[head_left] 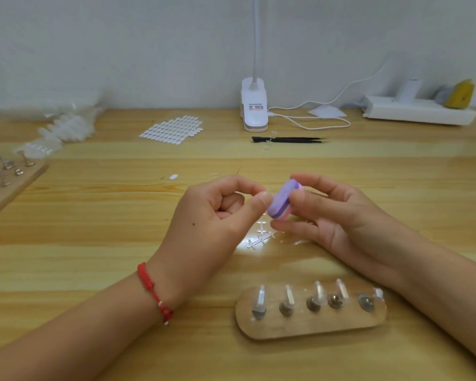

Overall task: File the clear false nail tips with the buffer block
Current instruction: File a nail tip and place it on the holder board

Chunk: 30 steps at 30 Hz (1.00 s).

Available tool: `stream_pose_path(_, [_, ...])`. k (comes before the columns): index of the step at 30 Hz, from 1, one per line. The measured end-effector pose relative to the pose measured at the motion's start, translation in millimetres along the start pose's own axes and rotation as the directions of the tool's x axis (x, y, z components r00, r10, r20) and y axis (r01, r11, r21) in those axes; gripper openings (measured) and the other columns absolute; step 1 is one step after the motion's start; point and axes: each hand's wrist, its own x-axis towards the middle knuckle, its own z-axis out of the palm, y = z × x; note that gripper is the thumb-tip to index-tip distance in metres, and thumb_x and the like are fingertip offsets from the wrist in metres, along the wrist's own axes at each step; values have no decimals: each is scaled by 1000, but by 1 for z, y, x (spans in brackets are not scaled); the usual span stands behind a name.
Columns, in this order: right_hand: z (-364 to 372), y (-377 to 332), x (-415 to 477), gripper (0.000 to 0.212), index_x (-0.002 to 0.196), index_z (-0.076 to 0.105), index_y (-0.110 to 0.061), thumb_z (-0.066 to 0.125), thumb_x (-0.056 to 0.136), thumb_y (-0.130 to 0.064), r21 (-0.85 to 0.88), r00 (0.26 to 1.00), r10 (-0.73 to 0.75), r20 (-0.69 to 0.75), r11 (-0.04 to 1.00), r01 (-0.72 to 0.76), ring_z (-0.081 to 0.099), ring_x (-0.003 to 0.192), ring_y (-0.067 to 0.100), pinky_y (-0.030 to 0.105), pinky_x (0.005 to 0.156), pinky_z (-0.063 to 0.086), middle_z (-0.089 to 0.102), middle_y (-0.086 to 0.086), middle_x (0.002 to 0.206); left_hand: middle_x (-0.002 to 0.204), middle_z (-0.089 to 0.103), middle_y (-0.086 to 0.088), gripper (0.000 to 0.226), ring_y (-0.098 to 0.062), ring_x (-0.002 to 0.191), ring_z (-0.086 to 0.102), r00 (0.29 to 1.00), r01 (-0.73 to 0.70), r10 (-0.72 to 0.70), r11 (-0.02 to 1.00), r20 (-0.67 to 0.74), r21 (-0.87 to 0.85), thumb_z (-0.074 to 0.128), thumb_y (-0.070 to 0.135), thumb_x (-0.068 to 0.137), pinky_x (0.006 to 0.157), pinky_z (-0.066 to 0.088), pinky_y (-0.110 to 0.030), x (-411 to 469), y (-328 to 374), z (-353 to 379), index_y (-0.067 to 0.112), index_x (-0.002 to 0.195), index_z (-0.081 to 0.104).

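My right hand [333,215] grips a small purple and pink buffer block [283,199] between thumb and fingers above the table's middle. My left hand [217,215] pinches thumb and forefinger together right against the block's left face; a clear nail tip there is too small to make out. Clear plastic sprue pieces [261,235] lie on the table under the hands. Near the front edge a wooden oval stand [311,323] carries several clear nail tips [287,298] upright on metal pegs.
Black tweezers [289,139] and a white clip lamp [254,108] with its cable sit at the back. A sheet of adhesive tabs [172,129] and bags of tips [66,127] lie back left. Another wooden stand [8,182] is at the left edge, a power strip [418,112] back right.
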Motion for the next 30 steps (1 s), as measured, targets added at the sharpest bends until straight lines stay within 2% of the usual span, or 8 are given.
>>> stream_pose_path(3, [4,1,-1,25,79,78,-16,79,57,-5,-153,999,23,41,988,-16,73,75,27,30,67,59,73,14,84,46,21,13,13,-5,42,19,1000,-10,10,1000,-24,9,68,16,84,42,23,-11,1,-1,-2,19,71,67])
stream_pose_path(7, [-1,-1,1,24,89,73,-10,73,67,0,84,999,11,-38,996,-8,73,79,25,33,66,59,72,15,85,47,21,12,12,-6,42,20,999,-46,45,998,19,51,67,16,84,44,23,-9,-1,-1,-1,18,72,67])
stream_pose_path(11, [3,1,0,20,82,77,-12,75,65,-1,-71,1000,6,7,997,-5,73,74,26,31,64,59,72,16,84,47,22,12,13,-5,43,20,998,-57,57,996,0,61,67,16,84,44,23,-10,0,-1,-2,19,72,66])
stream_pose_path(15, [0,0,0,20,86,73,-10,70,68,-3,46,999,-4,-45,999,6,73,76,24,32,64,59,72,15,84,47,22,11,14,-6,42,20,998,-57,55,996,24,67,67,15,84,44,23,-9,-1,-1,-1,18,71,66])
stream_pose_path(18, [4,1,0,21,83,75,-10,73,64,-3,-124,1000,8,4,992,-7,72,73,26,31,63,59,71,17,85,47,22,12,14,-5,42,20,997,-71,71,994,8,77,67,15,85,44,23,-9,-1,0,-3,18,72,66])
stream_pose_path(22, [0,0,1,24,92,69,-8,70,68,-5,39,999,-1,-52,999,3,72,73,22,30,62,59,71,14,84,48,22,11,12,-5,42,20,998,-61,58,996,36,69,66,14,85,44,23,-9,0,0,-1,15,73,66])
stream_pose_path(25, [2,1,0,21,84,74,-10,73,65,-3,-86,1000,8,-14,996,-9,72,70,24,31,62,59,70,16,84,48,21,12,12,-6,42,20,998,-68,67,995,18,77,66,14,85,44,23,-9,0,0,-2,15,73,66])
stream_pose_path(30, [1,1,1,26,89,70,-9,73,63,-6,-18,999,-4,-49,1000,3,73,72,22,30,62,59,71,13,82,48,21,10,13,-5,43,19,997,-67,64,995,33,73,66,13,85,44,23,-10,-1,1,-2,14,73,66])
